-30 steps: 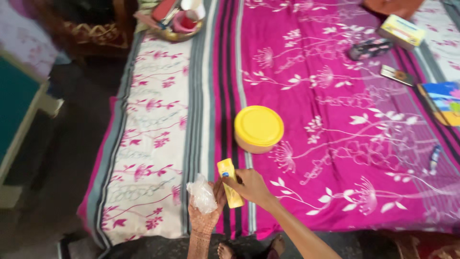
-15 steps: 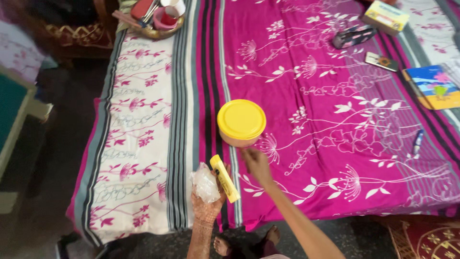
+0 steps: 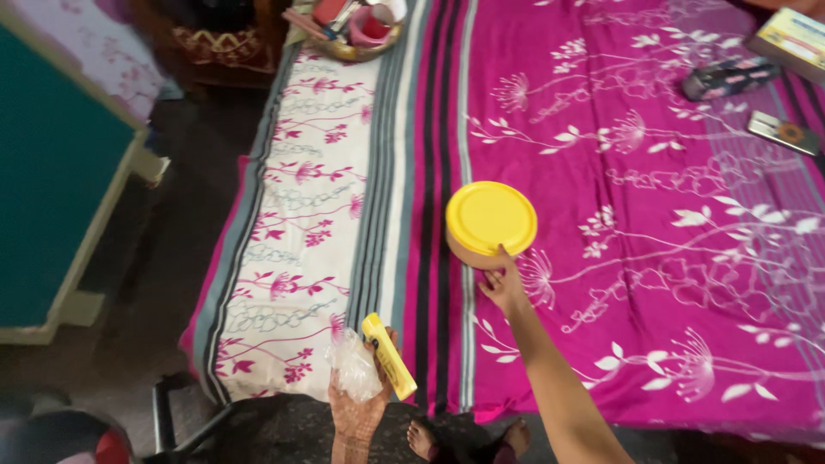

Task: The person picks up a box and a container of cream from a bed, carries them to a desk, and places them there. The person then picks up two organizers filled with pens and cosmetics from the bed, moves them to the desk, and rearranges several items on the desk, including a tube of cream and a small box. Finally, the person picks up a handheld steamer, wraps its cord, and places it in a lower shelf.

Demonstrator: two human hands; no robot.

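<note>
My left hand [image 3: 359, 408], patterned with henna, holds a yellow tube-like pack [image 3: 388, 356] and a crumpled clear plastic wrapper [image 3: 353, 368] at the bed's near edge. My right hand [image 3: 501, 283] reaches forward, and its fingertips touch the near rim of a round container with a yellow lid [image 3: 491, 221]. The container stands on the pink floral bedsheet [image 3: 653, 223]. My bare feet show on the floor below.
A tray [image 3: 357, 30] with cups and small items sits at the bed's far left corner. A dark case [image 3: 729, 77], a box [image 3: 795, 36] and a phone-like item [image 3: 780, 133] lie at the far right. A teal cabinet [image 3: 51, 163] stands to the left.
My right hand let go of the yellow pack and reached forward to the yellow-lidded container. The left hand kept the pack and wrapper. The view shifted left.
</note>
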